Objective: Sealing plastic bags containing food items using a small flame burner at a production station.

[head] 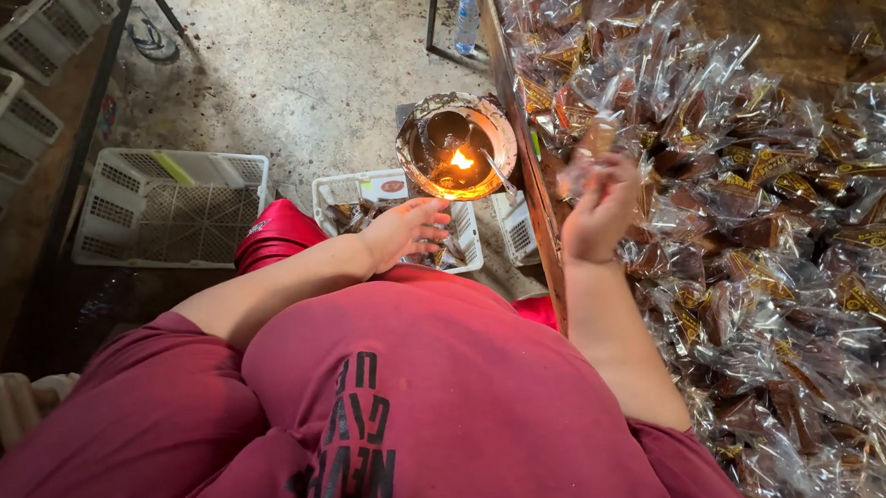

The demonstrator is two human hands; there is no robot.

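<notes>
Soft daylight, flame [462, 160] glow, glare on wrappers [778, 221], motion-blurred right hand [599, 200].

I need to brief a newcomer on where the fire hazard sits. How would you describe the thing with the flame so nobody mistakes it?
Start from the long table heaped with clear-wrapped brown sweets. Just off its near edge, on the floor side, stands a round metal tin, ahead of the left hand. It alone holds a small orange flame; the white plastic baskets around it are rectangular and unlit.

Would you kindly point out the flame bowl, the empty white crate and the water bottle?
flame bowl [415, 130], head view, on its left rim.
empty white crate [174, 225], head view, on its mesh floor.
water bottle [468, 22], head view, on its body.
</notes>
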